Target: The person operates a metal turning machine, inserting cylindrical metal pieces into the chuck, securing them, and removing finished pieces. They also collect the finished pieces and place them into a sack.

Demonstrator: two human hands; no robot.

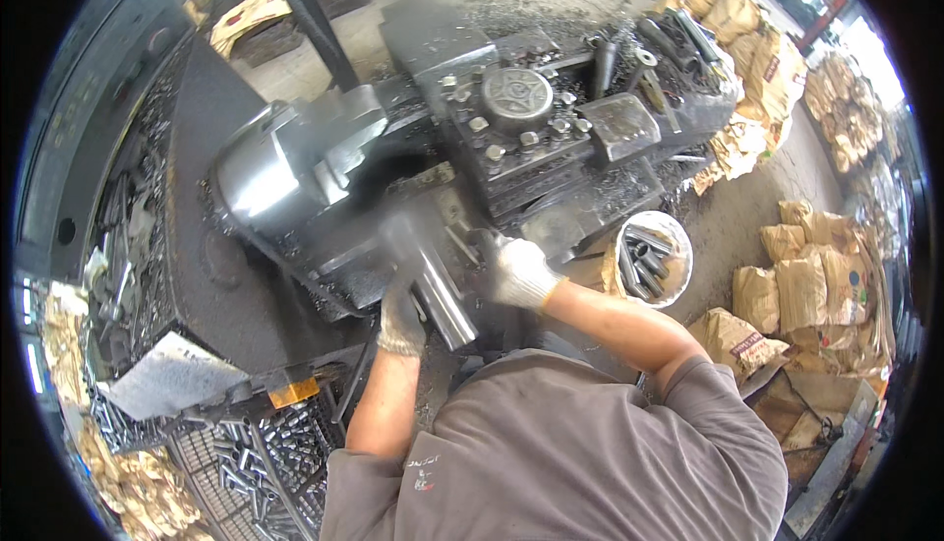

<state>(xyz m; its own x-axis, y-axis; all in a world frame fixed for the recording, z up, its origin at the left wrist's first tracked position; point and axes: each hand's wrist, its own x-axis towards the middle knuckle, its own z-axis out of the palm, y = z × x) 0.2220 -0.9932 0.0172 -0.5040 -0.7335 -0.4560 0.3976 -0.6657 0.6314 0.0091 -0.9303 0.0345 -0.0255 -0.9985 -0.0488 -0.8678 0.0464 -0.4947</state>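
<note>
Cylinder [442, 295] of bright metal lies slantwise between my gloved hands, its upper end blurred against the machine [521, 162]. My left hand [401, 317] lies along its left side, presumably to steady it; whether that grip closes on it, I cannot tell. My right hand [521, 270] reaches the machine's edge, grip equally unclear. Bucket [680, 270] of tubes stands right, likely for easy reach.

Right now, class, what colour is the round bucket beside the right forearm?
The bucket is white; it shows best in the head view.
</note>
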